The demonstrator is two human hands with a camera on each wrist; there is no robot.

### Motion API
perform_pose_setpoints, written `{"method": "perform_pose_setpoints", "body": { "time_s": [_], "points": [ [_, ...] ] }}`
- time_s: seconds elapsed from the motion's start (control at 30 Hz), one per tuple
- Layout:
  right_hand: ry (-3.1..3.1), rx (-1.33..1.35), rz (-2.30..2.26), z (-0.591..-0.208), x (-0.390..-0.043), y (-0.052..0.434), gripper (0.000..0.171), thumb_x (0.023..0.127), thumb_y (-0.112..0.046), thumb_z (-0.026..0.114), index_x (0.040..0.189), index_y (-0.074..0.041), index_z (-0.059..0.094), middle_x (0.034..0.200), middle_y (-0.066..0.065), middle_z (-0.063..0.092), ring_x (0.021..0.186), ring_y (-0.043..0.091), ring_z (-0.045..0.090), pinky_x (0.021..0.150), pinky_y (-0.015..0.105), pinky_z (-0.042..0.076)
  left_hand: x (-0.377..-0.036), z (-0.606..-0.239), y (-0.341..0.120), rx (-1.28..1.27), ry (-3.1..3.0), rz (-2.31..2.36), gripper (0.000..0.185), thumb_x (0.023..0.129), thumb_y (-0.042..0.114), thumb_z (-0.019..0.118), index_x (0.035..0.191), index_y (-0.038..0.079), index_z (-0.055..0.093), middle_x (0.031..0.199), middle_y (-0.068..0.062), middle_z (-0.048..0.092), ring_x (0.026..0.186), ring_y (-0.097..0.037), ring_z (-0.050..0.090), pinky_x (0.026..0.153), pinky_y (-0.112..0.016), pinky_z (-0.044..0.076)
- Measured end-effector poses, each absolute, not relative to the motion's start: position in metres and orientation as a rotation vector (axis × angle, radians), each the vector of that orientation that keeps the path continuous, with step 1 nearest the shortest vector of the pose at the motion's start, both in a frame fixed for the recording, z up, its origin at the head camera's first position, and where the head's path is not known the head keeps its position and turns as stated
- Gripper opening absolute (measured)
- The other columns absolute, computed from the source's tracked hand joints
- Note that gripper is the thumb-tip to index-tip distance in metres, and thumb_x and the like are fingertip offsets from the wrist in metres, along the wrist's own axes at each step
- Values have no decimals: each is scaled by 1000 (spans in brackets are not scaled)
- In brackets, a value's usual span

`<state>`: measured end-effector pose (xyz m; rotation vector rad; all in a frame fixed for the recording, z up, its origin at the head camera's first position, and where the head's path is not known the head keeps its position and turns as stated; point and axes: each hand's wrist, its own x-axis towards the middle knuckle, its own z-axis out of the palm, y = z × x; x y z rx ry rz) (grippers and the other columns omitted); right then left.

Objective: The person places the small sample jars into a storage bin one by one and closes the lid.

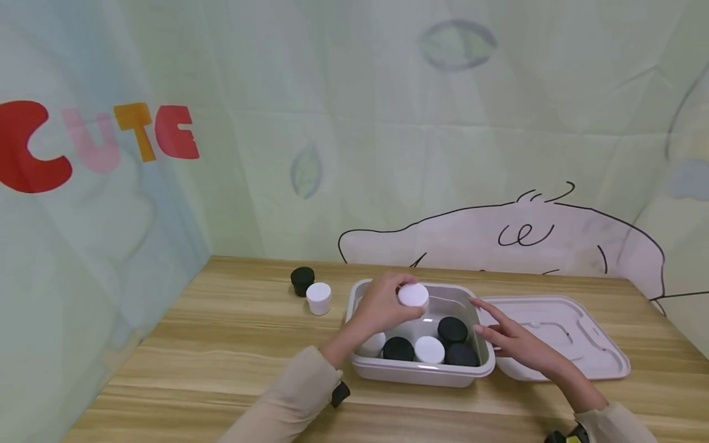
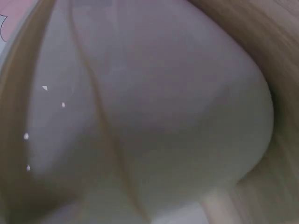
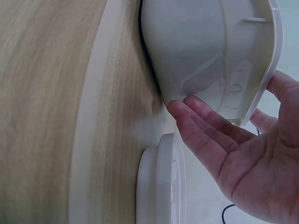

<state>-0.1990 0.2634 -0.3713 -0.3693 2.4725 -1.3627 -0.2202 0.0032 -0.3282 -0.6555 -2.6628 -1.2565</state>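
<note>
White jar [image 1: 413, 295] pinched in left hand [image 1: 382, 306], lifted above grey bin [image 1: 422, 371] of black and white jars. Right hand [image 1: 512, 340], fingers straight, steadying bin's rim. Lid [image 1: 559, 335] alongside on tabletop [image 1: 232, 344].

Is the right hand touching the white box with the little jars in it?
Touching. In the right wrist view, the right hand's straight fingertips press against the outer wall of the box.

Head view from above, facing forward and down over table [image 1: 232, 344], left wrist view pressed against tub [image 2: 163, 116], right wrist view close beside tub, shared with head view
</note>
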Motion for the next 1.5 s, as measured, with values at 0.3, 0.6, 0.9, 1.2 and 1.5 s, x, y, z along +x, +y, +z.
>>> {"method": "perform_pose_setpoints", "body": {
  "time_s": [0.3, 0.6, 0.9, 1.2, 1.5],
  "points": [
    [2452, -382, -1391, -373, -198, 265, 62, 95, -29, 46, 146, -13, 14, 135, 36, 31, 116, 43, 45, 81, 45, 49, -225, -341, 20, -779, -2757, -1059, 46, 66, 14, 77, 108, 4, 63, 108, -10, 62, 96, -22, 55, 78, -26, 44],
    [2451, -390, -1389, -373, -199, 265, 62, 96, -29, 45, 146, -14, 13, 137, 36, 28, 117, 45, 43, 81, 45, 49, -228, -349, 26, -832, -2866, -853, 44, 68, 13, 78, 108, 3, 63, 102, -9, 64, 95, -22, 57, 80, -26, 44],
    [2447, -379, -1380, -370, -199, 263, 62, 96, -30, 44, 146, -15, 12, 138, 35, 25, 118, 45, 42, 81, 46, 49, -228, -351, 24, -865, -2922, -839, 37, 71, 10, 74, 104, -2, 63, 103, -12, 65, 100, -24, 58, 86, -27, 43],
    [2438, -385, -1385, -372, -198, 263, 62, 96, -30, 45, 147, -16, 12, 139, 35, 24, 118, 44, 43, 82, 45, 49, -225, -351, 19, -841, -3001, -873, 34, 75, 11, 70, 106, 0, 62, 99, -11, 64, 92, -22, 58, 80, -28, 45],
    [2438, -393, -1387, -372, -199, 264, 62, 96, -29, 45, 147, -15, 12, 138, 35, 25, 118, 44, 43, 82, 46, 48, -226, -324, -25, -636, -2856, -1243, 39, 81, 10, 63, 118, 0, 57, 114, -16, 59, 102, -27, 58, 85, -36, 47]
  ]
}}
